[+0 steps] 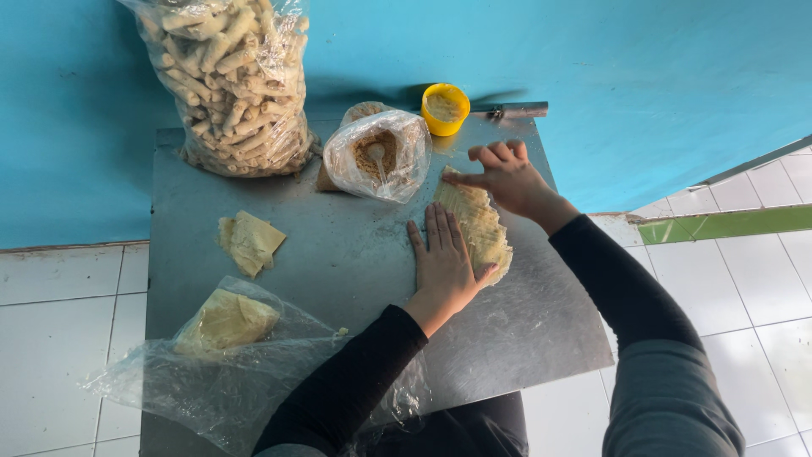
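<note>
Left hand [443,264] lies flat and open, right hand [505,176] pinches the wrapper sheet [475,222] – one roll half-formed, loose wrappers [249,241] on the desk [338,245] unrolled.

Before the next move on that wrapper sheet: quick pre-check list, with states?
1. Wrapper sheet lies flat on the metal table: ok.
2. Left hand pressed flat on the sheet's left edge: ok.
3. Right hand at the sheet's far corner, fingers curled: ok; pinching or only touching: cannot tell.
4. Filling already on the sheet: cannot tell.
5. Open filling bag with spoon close beyond the sheet: ok.
6. Yellow cup upright at the table's far edge: ok.
</note>
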{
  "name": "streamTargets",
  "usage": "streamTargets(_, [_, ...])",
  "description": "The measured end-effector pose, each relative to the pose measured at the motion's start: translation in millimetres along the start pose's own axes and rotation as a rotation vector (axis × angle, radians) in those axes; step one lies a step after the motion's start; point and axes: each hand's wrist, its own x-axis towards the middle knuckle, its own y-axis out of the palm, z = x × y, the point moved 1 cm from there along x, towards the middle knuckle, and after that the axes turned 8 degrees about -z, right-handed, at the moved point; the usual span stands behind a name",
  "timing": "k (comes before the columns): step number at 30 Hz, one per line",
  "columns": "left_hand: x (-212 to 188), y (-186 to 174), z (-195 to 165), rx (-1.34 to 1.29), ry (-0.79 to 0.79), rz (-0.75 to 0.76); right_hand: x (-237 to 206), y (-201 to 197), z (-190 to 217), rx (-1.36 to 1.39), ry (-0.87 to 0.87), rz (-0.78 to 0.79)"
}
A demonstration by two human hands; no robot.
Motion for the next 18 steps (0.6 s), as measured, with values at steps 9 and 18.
streamTargets(9, [1.7,2.8,1.5,-0.014,0.013,-0.035,17.3,4.8,-5.2,0.12,0.224,0.074])
streamTargets(18, [3.9,3.1,1.3,-0.008,0.012,0.008,10.1,3.0,10.2,-0.004,0.129,0.046])
